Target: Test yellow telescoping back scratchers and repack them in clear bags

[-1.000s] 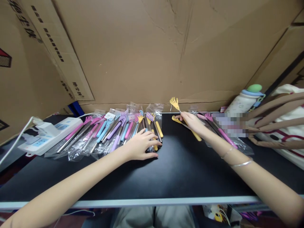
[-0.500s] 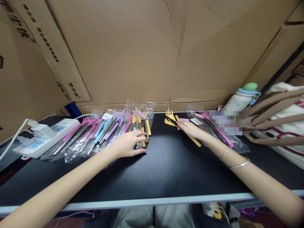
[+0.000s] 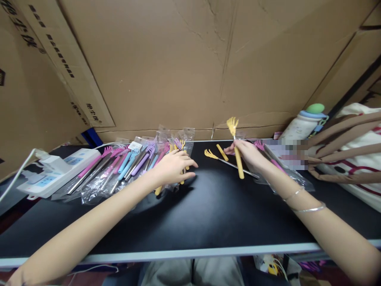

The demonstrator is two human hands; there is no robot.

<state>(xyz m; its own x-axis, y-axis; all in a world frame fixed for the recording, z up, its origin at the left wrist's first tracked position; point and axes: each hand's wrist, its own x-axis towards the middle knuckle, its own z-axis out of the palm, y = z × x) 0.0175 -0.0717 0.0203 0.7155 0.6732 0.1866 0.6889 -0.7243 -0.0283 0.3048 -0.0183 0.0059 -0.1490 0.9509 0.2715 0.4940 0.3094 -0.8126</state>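
Your right hand (image 3: 247, 153): fingers holding yellow, claw-headed, metal-rod scratcher (image 3: 239, 163)
Your left hand (image 3: 174, 165): over multicoloured plastic-bagged scratchers (image 3: 141, 163) near black bench (image 3: 208, 222)'s back edge; can't tell whether fingers grip

Black table (image 3: 208, 214) with power strip (image 3: 59, 171), bagged scratchers (image 3: 145, 162), loose yellow scratcher (image 3: 210, 154).

You've got one scratcher (image 3: 239, 165) in your right fingers (image 3: 229, 149), another (image 3: 211, 154) beside them, uncountable loads (image 3: 141, 163) by your left fingers (image 3: 189, 162), one bottle (image 3: 300, 126), one power strip (image 3: 64, 171).
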